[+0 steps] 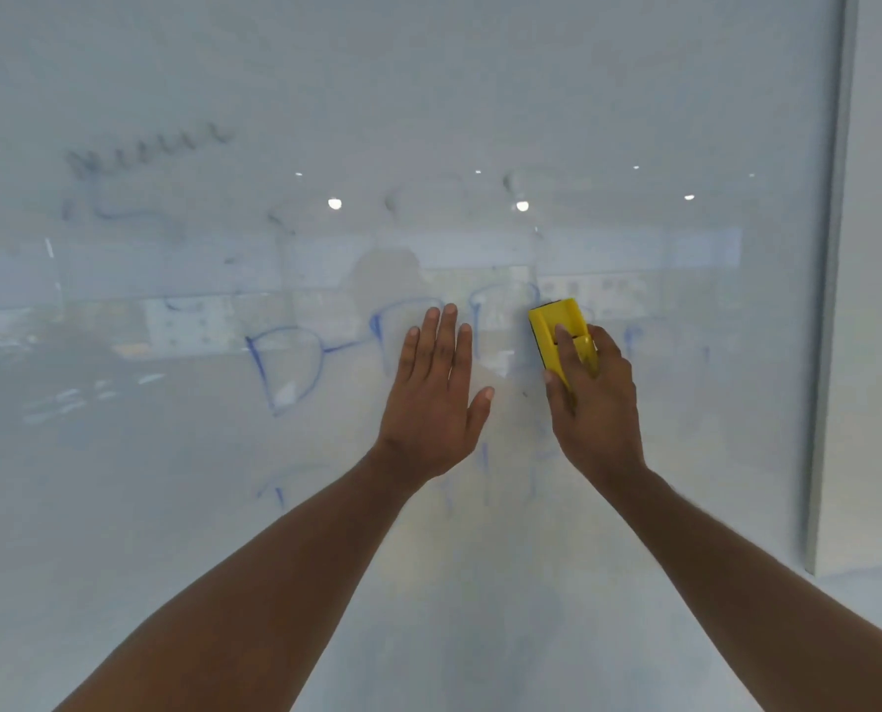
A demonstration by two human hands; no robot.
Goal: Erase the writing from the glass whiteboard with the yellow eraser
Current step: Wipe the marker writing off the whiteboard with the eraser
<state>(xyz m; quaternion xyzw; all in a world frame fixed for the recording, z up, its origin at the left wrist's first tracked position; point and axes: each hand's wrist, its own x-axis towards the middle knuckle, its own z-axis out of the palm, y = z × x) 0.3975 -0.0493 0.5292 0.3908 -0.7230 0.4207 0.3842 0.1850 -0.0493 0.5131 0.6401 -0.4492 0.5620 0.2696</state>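
The glass whiteboard (428,95) fills the view. Blue writing (282,367), a large letter D with a dash, stands at centre left, and fainter blue strokes show behind and below my hands. Smudged dark marks (146,151) remain at the upper left. My right hand (590,398) is shut on the yellow eraser (557,331) and presses its dark pad against the glass over blue strokes. My left hand (434,398) lies flat on the glass with fingers spread, just left of the eraser, holding nothing.
The board's right edge (829,300) runs vertically, with a pale wall (880,352) beyond it. Ceiling lights and a room reflect in the glass across the middle.
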